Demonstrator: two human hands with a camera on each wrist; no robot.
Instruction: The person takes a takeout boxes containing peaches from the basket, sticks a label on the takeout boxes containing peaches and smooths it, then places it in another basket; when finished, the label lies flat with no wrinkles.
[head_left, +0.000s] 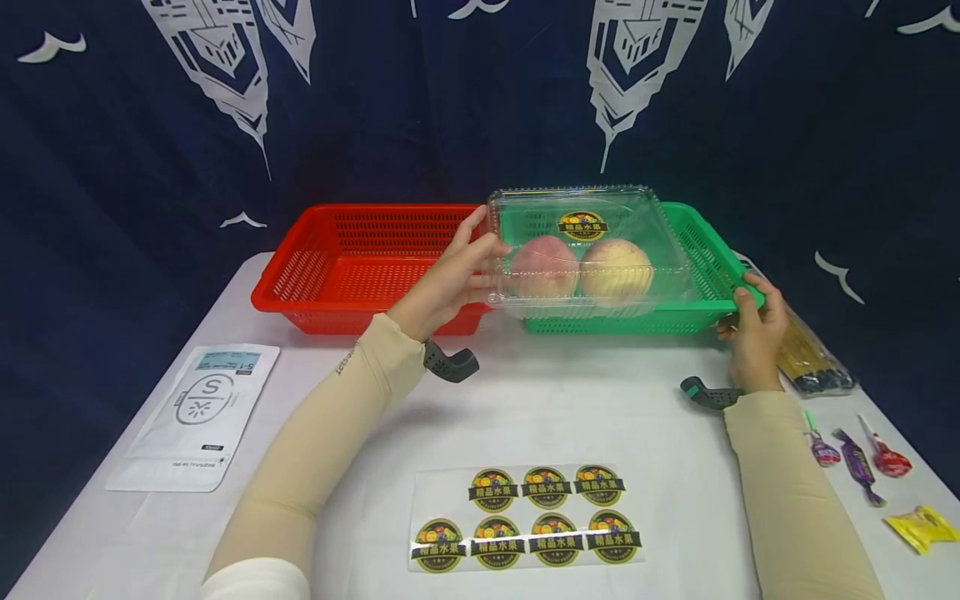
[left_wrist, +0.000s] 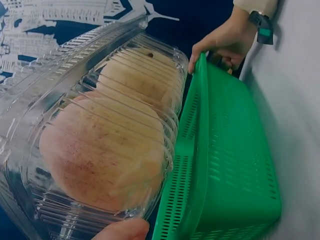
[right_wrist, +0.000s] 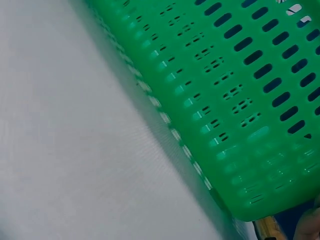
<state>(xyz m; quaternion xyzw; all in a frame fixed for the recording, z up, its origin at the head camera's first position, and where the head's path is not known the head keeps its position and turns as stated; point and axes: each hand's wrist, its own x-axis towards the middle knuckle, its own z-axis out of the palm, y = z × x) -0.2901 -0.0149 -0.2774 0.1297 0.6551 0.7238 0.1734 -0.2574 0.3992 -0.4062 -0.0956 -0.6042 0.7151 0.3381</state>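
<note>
A clear plastic clamshell box (head_left: 585,292) with two peaches (head_left: 546,265) inside is held up by my left hand (head_left: 453,279), which grips its left end. A round fruit sticker (head_left: 582,226) is on the box's lid. In the head view the box overlaps the green basket (head_left: 705,250); the left wrist view shows it tilted beside the basket's rim. My right hand (head_left: 757,329) pinches the basket's right front corner, thumb on the rim. The right wrist view shows mostly the slotted green basket wall (right_wrist: 235,100) and a bit of that hand at the lower right.
A red basket (head_left: 360,275) stands left of the green one. A sticker sheet (head_left: 525,521) lies in front, a white pouch (head_left: 202,417) at left. On the right are a bag of thin brown sticks (head_left: 813,354), lollipops (head_left: 888,458), a purple-wrapped candy (head_left: 858,467) and a yellow packet (head_left: 922,528).
</note>
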